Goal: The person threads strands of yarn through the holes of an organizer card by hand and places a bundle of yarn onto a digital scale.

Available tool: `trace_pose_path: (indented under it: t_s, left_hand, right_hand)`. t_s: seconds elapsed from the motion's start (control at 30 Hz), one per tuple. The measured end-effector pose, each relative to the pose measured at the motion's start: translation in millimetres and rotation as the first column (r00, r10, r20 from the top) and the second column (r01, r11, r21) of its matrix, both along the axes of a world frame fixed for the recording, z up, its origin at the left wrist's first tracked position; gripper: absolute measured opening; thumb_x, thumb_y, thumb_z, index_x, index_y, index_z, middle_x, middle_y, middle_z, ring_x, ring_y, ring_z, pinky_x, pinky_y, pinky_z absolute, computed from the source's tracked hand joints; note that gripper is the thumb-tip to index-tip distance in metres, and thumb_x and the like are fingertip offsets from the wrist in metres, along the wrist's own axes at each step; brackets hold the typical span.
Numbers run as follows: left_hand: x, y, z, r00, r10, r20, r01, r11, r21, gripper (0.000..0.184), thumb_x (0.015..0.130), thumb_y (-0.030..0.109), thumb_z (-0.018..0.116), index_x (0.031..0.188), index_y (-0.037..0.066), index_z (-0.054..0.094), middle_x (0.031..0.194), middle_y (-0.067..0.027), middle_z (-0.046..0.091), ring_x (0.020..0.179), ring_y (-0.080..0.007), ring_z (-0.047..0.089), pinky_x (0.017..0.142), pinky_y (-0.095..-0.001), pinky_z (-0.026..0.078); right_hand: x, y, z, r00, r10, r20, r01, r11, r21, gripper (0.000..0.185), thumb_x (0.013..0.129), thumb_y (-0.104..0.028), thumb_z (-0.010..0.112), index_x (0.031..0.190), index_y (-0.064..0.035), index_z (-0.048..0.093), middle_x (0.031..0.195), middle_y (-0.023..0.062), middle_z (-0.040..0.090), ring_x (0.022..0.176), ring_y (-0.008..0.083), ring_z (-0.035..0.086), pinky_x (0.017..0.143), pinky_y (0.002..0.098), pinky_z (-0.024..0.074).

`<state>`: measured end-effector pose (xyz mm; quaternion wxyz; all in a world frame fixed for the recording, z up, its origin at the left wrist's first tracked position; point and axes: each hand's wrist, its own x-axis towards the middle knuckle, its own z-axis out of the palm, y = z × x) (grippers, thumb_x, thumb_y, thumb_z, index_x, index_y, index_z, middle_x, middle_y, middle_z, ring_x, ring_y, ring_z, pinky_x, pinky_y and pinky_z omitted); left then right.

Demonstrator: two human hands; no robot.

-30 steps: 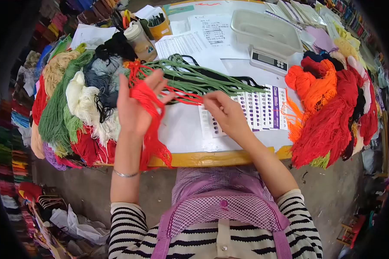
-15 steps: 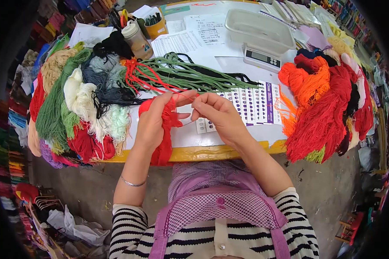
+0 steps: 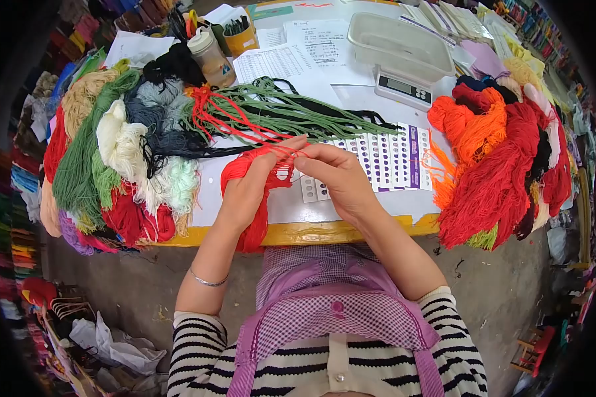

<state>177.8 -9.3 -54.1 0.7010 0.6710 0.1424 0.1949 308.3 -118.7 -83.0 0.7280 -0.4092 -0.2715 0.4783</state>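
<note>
A skein of red thread [image 3: 253, 221] hangs from my left hand [image 3: 250, 190] over the table's front edge. My left fingers are wrapped round its upper part. Close against them, my right hand [image 3: 334, 173] pinches red strands drawn out from the skein. Both hands meet just above the tabletop. Behind them lies a bundle of long green threads [image 3: 278, 109], with red cords [image 3: 228, 114] across its left end. Punched cards with purple print [image 3: 387, 162] lie beyond my right hand, which partly covers them.
Piled skeins of many colours [image 3: 122, 142] cover the table's left side. Red and orange skeins [image 3: 490, 165] lie at the right. Toward the back stand a scale [image 3: 404, 89] with a clear plastic tub [image 3: 400, 43], a lidded jar [image 3: 210, 59], a pen holder [image 3: 240, 41] and written papers [image 3: 318, 41].
My left hand has shifted right, closer to my right hand, and the skein moved with it. The strands between my hands are now bunched nearer together.
</note>
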Motion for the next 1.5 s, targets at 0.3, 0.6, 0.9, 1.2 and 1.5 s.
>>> trace_pose_path:
  t_s: [0.3,0.6,0.9,1.2,1.5]
  left_hand:
    - [-57,64,2,0.887,0.371,0.275,0.049,0.517,-0.855,0.02,0.091,0.008,0.049,0.071,0.009,0.043,0.053,0.0071,0.028,0.044,-0.002,0.029,0.041,-0.0184,0.028]
    - [-294,158,-23,0.317,0.947,0.049,-0.852,0.307,-0.425,0.017,0.089,0.02,0.046,0.079,0.007,0.051,0.051,0.0061,0.024,0.039,-0.005,0.018,0.034,-0.0216,0.014]
    - [-180,96,18,0.643,0.766,0.0,-0.763,0.641,-0.08,0.033,0.095,0.029,0.051,0.101,-0.002,0.062,0.085,-0.0053,0.061,0.047,-0.0027,0.037,0.038,-0.0153,0.023]
    - [49,31,-27,0.974,-0.01,-0.225,-0.082,0.915,-0.395,0.032,0.092,0.024,0.054,0.109,0.0,0.064,0.079,-0.0027,0.061,0.049,-0.0011,0.038,0.037,-0.0144,0.02]
    - [90,10,-73,0.949,-0.006,-0.315,-0.189,0.79,-0.584,0.02,0.085,0.017,0.064,0.088,-0.003,0.064,0.08,-0.0124,0.066,0.056,-0.008,0.054,0.039,-0.0202,0.031]
  right_hand:
    - [37,-27,15,0.792,0.307,-0.528,-0.231,0.951,0.207,0.012,0.093,-0.015,0.053,0.085,-0.0075,0.049,0.062,-0.0065,0.026,0.057,0.0072,0.028,0.054,0.0249,0.0276]
    - [243,-185,94,0.396,-0.153,0.905,0.777,0.581,-0.241,0.017,0.089,-0.026,0.061,0.091,-0.0097,0.066,0.069,-0.0101,0.047,0.059,0.001,0.037,0.052,0.0205,0.0287]
    - [273,-236,139,-0.672,0.09,0.735,0.662,0.517,0.542,0.022,0.089,-0.022,0.055,0.1,-0.0056,0.066,0.088,0.0106,0.06,0.082,0.0203,0.054,0.074,0.0301,0.0427]
    - [72,-25,-26,0.409,-0.094,0.908,0.559,0.812,-0.168,0.019,0.089,-0.006,0.053,0.106,-0.0029,0.06,0.08,0.0071,0.068,0.067,0.0161,0.063,0.062,0.0293,0.0488]
    - [73,3,-75,0.16,-0.178,0.971,0.66,0.751,0.029,0.013,0.077,-0.012,0.066,0.086,-0.0025,0.067,0.071,0.0133,0.064,0.061,0.0248,0.062,0.058,0.0322,0.048]
